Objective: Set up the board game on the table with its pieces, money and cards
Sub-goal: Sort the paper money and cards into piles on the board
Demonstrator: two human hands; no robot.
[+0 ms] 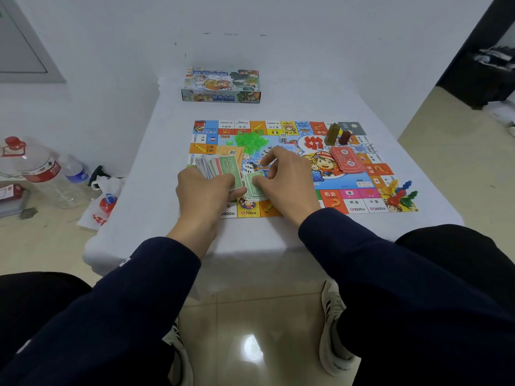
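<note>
Two hands work over our board (pixel 362 188) on the surface: our left hand (pixel 204 190) grips a fanned wad of notes (pixel 220 168), our right hand (pixel 284 176) pinches green bills (pixel 255 188) stacked on the board.

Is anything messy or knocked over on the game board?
A few things look untidy. The coloured plastic pawns lie toppled in a heap on the board's near right corner. The green plastic houses sit in a loose pile, not rows. The red card deck is slightly fanned. Nothing looks damaged.
</note>
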